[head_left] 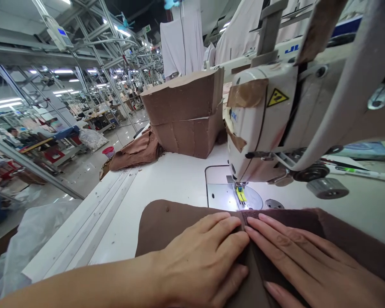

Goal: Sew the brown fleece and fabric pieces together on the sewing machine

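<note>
Low in the frame, the left hand lies flat and open, palm down, fingers together and stretched toward the centre, pressing on a piece of brown fabric without gripping it. The right hand mirrors it from the lower right, also flat and open, its fingertips meeting the left hand's along a fold or seam line that runs up the middle of the cloth. The fabric spreads across the bottom centre of the frame, its far edge just in front of the presser foot of the sewing machine, which fills the upper right. The likeliest trouble from here is the two layers slipping apart under the palms, since nothing but downward pressure holds them; uneven pressure from one hand could skew the edge so it meets the foot crooked. The fingertips also sit near the needle area, and sliding too far forward with the cloth would bring them dangerously close. The cloth rests on a smooth white table, brightly lit around the metal needle plate; such a slick top would let the fabric glide easily, which adds to the risk of drift. Behind, at centre, a torn cardboard box stands on the table beside a heap of brown cloth pieces. The upper left opens onto a long factory hall with metal overhead rails, strip lights, a glossy floor and distant workstations.
</note>
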A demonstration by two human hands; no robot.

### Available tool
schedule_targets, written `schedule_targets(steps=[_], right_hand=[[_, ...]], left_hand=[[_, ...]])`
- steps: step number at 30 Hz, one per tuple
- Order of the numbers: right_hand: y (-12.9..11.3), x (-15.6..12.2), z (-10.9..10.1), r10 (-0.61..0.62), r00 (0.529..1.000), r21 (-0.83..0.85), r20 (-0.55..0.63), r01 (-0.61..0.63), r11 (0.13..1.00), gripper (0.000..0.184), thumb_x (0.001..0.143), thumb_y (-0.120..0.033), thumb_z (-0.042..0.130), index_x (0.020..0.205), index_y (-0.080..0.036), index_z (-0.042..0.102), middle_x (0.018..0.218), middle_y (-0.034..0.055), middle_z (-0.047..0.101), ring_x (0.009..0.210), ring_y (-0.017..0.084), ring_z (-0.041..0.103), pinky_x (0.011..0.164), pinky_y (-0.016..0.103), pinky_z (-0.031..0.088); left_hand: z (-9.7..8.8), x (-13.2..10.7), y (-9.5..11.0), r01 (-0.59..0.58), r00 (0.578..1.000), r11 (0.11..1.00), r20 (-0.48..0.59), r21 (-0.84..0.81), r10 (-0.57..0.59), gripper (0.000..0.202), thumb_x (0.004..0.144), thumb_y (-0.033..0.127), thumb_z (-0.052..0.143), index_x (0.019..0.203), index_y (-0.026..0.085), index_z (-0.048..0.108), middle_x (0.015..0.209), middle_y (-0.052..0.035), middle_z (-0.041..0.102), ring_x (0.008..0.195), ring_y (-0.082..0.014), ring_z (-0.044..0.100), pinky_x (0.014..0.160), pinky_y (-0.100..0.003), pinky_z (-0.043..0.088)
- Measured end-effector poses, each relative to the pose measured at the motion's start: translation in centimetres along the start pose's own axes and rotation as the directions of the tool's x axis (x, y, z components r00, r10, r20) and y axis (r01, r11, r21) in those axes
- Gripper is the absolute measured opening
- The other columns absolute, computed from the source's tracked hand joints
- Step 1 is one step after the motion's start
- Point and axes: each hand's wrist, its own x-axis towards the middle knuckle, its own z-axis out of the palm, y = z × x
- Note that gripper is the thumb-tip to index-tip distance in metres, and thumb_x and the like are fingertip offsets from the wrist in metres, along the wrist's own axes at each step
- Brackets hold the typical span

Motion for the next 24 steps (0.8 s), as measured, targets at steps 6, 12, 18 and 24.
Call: schedule_targets(steps=[6, 12, 18, 24], right_hand=[[1.4, 0.1, -0.2, 0.025, 0.997, -0.027, 0.077, -0.023, 0.999, 0.062, 0.100, -0.032, 0.039, 0.158, -0.011, 0.028, 0.159, 0.0086, 0.036, 0.137, 0.024, 0.041, 0.113, 0.044, 0.025], [2.4, -0.3, 0.4, 0.057, 0.988, -0.086, 0.140, -0.045, 0.995, 0.058, 0.101, -0.041, 0.037, 0.155, -0.020, 0.035, 0.153, 0.0059, 0.045, 0.139, 0.027, 0.042, 0.116, 0.046, 0.029], [2.8, -0.8, 1.9, 0.166, 0.983, 0.016, 0.080, -0.167, 0.986, 0.053, 0.100, -0.047, 0.039, 0.146, -0.024, 0.051, 0.136, 0.0080, 0.061, 0.129, 0.032, 0.053, 0.103, 0.048, 0.047], [4.1, 0.5, 2.7, 0.139, 0.988, 0.041, 0.060, -0.142, 0.989, 0.052, 0.099, -0.048, 0.040, 0.144, -0.025, 0.054, 0.133, 0.0086, 0.062, 0.127, 0.033, 0.054, 0.102, 0.048, 0.049]], left_hand=[[0.3, 1.2, -1.1, -0.022, 1.000, 0.999, -0.010, 0.038, 0.022, 0.038, 0.103, 0.027, 0.036, 0.115, 0.001, 0.062, 0.119, -0.0226, 0.065, 0.116, -0.0291, 0.062, 0.108, -0.040, 0.051], [0.5, 2.1, -2.3, -0.033, 0.999, 0.999, -0.025, 0.029, 0.034, 0.038, 0.102, 0.026, 0.039, 0.116, 0.000, 0.062, 0.120, -0.0219, 0.063, 0.117, -0.0296, 0.060, 0.109, -0.040, 0.050], [0.7, 2.2, -2.5, -0.021, 0.999, 1.000, -0.036, 0.010, 0.021, 0.039, 0.102, 0.026, 0.039, 0.119, -0.001, 0.062, 0.123, -0.0215, 0.062, 0.119, -0.0301, 0.059, 0.111, -0.040, 0.049], [0.7, 2.4, -2.8, -0.035, 0.997, 0.999, -0.063, 0.002, 0.035, 0.039, 0.102, 0.027, 0.040, 0.116, -0.001, 0.063, 0.122, -0.0219, 0.063, 0.118, -0.0308, 0.060, 0.110, -0.041, 0.050]])
